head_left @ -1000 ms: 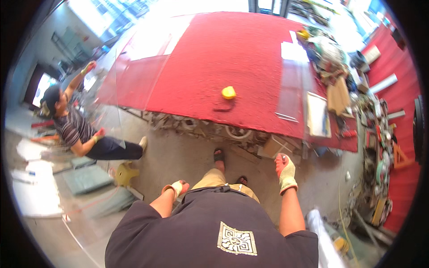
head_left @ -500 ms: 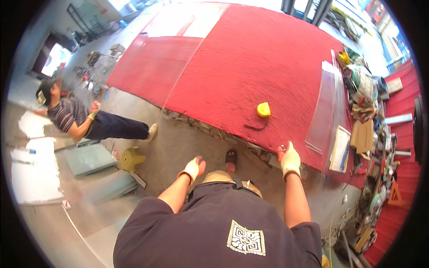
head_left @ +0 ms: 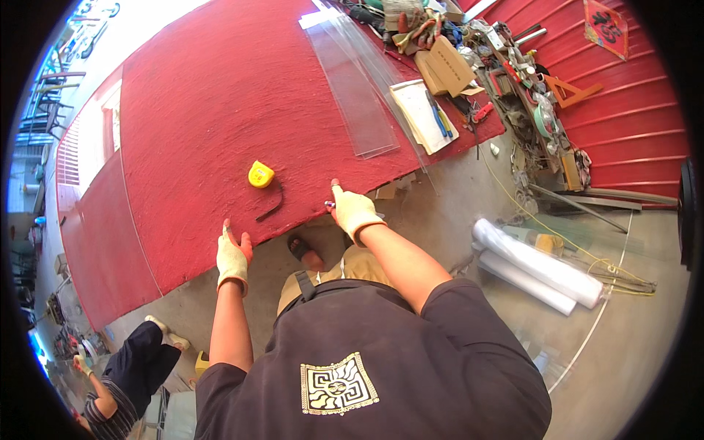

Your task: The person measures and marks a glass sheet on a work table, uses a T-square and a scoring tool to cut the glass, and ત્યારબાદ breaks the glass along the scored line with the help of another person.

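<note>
My left hand (head_left: 233,257), in a cream glove with reddish fingers, is at the near edge of the red-covered table (head_left: 220,110). Its fingers are apart and nothing shows in them. Farther right along that edge, my right hand (head_left: 356,210) wears a matching glove and is closed, index finger pointing ahead. A small, partly metallic thing peeks out of its fist, too small to name. On the red cover beyond my hands sits a yellow tape measure (head_left: 260,174). A short dark strip (head_left: 270,204) lies beside it, close to the table edge.
Clear sheets (head_left: 359,110) lie on the table's right part, beside a pad (head_left: 424,117) with pliers (head_left: 440,116) on it. Cardboard (head_left: 449,66) and clutter fill the right end. Plastic-wrapped rolls (head_left: 539,264) rest on the floor at right. A co-worker (head_left: 125,374) is at lower left.
My view has swung to the right, so the table and tape measure shift left in it. My left hand has come up to the table edge. My right hand stays closed near the edge.
</note>
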Demonstrator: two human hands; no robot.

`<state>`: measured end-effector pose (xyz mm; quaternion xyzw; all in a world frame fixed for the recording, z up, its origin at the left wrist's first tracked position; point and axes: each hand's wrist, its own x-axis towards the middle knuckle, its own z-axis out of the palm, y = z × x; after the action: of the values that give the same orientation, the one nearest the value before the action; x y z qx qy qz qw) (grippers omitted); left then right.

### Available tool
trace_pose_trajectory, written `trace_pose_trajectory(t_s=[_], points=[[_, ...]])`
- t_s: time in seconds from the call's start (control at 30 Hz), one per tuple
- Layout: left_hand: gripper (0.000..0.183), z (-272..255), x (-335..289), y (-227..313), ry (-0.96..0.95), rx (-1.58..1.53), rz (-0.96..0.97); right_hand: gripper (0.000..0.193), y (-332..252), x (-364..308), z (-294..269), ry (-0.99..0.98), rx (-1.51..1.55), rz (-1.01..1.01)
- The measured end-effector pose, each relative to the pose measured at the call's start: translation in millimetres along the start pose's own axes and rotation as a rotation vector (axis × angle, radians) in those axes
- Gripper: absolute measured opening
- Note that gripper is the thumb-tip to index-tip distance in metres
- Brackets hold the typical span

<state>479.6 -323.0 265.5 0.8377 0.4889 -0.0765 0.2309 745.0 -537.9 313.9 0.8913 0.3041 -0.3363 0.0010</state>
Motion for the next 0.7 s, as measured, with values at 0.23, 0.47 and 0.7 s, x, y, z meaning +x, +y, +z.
trace_pose_trajectory(t_s=[0.23,0.47,0.7], points=[[0.084,12,18,-8,-0.087,0.120,-0.095,0.059,-8,22,-26,0.121,0.251,-0.058],[0.084,27,25,10,-0.079,0.264,-0.169,0.069,-28,93,-58,0.359,0.474,-0.173],[0.086,40,29,11,-0.035,0.362,-0.282,0.059,16,100,-47,0.487,0.171,-0.413]])
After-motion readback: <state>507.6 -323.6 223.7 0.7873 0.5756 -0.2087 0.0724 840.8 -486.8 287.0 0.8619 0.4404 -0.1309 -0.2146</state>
